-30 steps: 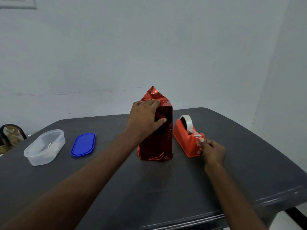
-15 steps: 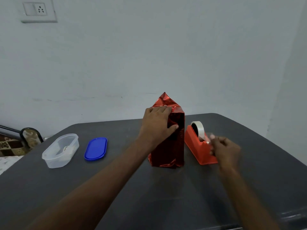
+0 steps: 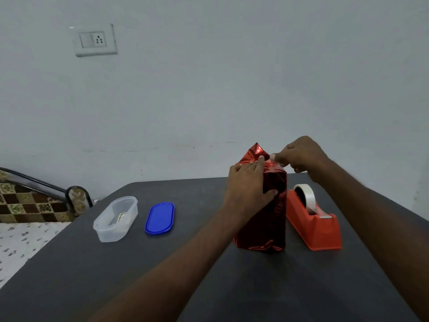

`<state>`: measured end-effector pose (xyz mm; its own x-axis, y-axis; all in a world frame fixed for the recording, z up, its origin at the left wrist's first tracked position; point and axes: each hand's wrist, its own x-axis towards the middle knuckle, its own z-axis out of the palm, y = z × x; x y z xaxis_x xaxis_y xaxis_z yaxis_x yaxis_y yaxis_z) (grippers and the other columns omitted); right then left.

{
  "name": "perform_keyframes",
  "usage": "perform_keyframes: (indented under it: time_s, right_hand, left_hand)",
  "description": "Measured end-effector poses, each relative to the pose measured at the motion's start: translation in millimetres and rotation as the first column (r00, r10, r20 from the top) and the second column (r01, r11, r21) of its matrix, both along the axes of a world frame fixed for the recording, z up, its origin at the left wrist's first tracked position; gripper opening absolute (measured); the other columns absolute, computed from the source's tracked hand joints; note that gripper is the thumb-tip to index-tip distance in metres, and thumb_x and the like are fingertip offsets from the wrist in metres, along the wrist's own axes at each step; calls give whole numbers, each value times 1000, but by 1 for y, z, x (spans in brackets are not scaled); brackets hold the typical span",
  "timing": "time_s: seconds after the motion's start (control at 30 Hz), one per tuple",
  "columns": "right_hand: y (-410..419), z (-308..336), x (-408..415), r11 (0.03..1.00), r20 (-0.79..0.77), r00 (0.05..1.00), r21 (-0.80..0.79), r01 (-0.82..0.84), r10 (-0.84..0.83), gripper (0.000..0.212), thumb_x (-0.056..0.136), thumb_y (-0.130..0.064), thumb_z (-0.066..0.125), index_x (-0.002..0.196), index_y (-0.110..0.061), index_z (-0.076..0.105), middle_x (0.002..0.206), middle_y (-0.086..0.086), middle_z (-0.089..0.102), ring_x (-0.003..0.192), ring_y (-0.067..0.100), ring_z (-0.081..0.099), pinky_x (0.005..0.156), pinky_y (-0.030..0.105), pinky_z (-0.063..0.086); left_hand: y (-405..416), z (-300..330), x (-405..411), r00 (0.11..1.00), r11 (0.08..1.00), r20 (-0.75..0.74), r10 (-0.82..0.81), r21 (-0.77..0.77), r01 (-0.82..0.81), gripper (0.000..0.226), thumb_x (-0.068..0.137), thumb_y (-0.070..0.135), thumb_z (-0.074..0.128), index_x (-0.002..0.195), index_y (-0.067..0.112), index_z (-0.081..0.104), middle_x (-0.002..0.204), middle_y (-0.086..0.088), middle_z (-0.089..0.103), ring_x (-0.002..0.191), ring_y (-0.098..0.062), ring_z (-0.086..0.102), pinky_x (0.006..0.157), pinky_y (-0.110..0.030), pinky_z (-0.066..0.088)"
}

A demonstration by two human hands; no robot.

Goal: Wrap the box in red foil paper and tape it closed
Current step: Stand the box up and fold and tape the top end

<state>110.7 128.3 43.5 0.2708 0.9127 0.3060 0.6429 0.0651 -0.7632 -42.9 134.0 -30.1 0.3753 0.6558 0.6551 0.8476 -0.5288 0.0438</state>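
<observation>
Dark table [image 3: 232, 287], wrapped box [image 3: 267, 219] upright at centre, long axis vertical. Left hand [image 3: 249, 187] clamps its upper side, fingers holding down the top fold. Right hand [image 3: 299, 156], pinched, probably on tape, just right of the fold; dispenser [image 3: 313, 219] beside.

The box [image 3: 267, 219] is seen standing upright on the table, fully covered in shiny red foil [image 3: 255, 154] that is gathered into a crumpled peak at the top. A red tape dispenser [image 3: 313, 224] is set just beside it.
</observation>
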Motion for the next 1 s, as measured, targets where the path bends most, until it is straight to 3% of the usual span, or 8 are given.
perform_keyframes:
  time_s: [0.1, 0.27, 0.5, 0.67, 0.73, 0.8, 0.9, 1.0]
  right_hand:
    - [9, -2, -3, 999, 57, 998, -30, 38, -36, 34, 78, -30, 83, 77, 3, 74, 71, 12, 71, 62, 23, 57, 70, 39, 52]
    - [18, -6, -5, 995, 169, 982, -50, 91, -82, 36, 79, -32, 82, 79, 3, 71, 66, 9, 61, 55, 19, 53, 60, 28, 44]
    - [22, -14, -7, 978, 390, 902, -18, 208, -184, 56, 74, -61, 75, 67, -12, 49, 67, 3, 55, 61, 18, 52, 62, 30, 40]
    - [22, -34, 12, 983, 206, 961, 13, 185, -183, 40, 85, -40, 67, 69, -3, 66, 58, 8, 66, 51, 21, 65, 60, 29, 51]
    - [23, -38, 14, 991, -51, 990, 30, 134, -132, 28, 88, -26, 64, 82, 1, 70, 74, 15, 73, 61, 25, 70, 70, 37, 59]
    - [20, -36, 11, 1000, -309, 951, -24, 10, -17, 30, 91, -27, 64, 96, 2, 68, 89, 18, 72, 70, 28, 69, 69, 37, 59]
    - [20, -35, 3, 981, -309, 948, -149, -122, 71, 36, 91, -40, 66, 103, -6, 66, 95, 13, 70, 85, 28, 69, 64, 32, 53]
    - [21, -37, 2, 964, -306, 948, -217, -155, 84, 32, 94, -35, 65, 107, -6, 66, 96, 13, 72, 85, 26, 69, 66, 34, 53]
  left_hand:
    - [0, -1, 0, 1000, 1000, 5, 4, 0, -4, 92, 83, 56, 66, 154, 14, 26, 149, -3, 49, 139, -20, 41, 114, -38, 24]
    - [2, -3, 0, 1000, 1000, 13, 2, 18, -3, 94, 83, 56, 66, 155, 11, 24, 145, -2, 53, 137, -19, 44, 112, -37, 25]
    - [4, -4, -1, 1000, 999, -3, 4, 34, -4, 95, 84, 57, 65, 155, 10, 23, 142, -2, 55, 134, -19, 46, 111, -37, 27]
    - [3, -3, 1, 999, 999, -36, 3, 42, -2, 94, 84, 56, 66, 154, 10, 24, 145, -5, 52, 136, -21, 44, 112, -39, 27]
    - [2, -2, 1, 999, 999, -38, 4, 43, -2, 92, 84, 56, 65, 154, 11, 25, 146, -4, 50, 137, -20, 43, 113, -39, 26]
    - [2, -3, 0, 999, 999, -38, 4, 54, -2, 90, 84, 56, 65, 153, 12, 28, 148, -3, 49, 138, -19, 42, 114, -39, 26]
    - [2, -3, -1, 999, 998, -30, 9, 67, -7, 88, 84, 55, 65, 152, 13, 29, 149, -2, 49, 139, -18, 41, 114, -39, 25]
    - [3, -3, 0, 1000, 998, -31, 6, 65, -4, 87, 85, 55, 65, 152, 13, 30, 149, -2, 49, 139, -19, 41, 114, -38, 24]
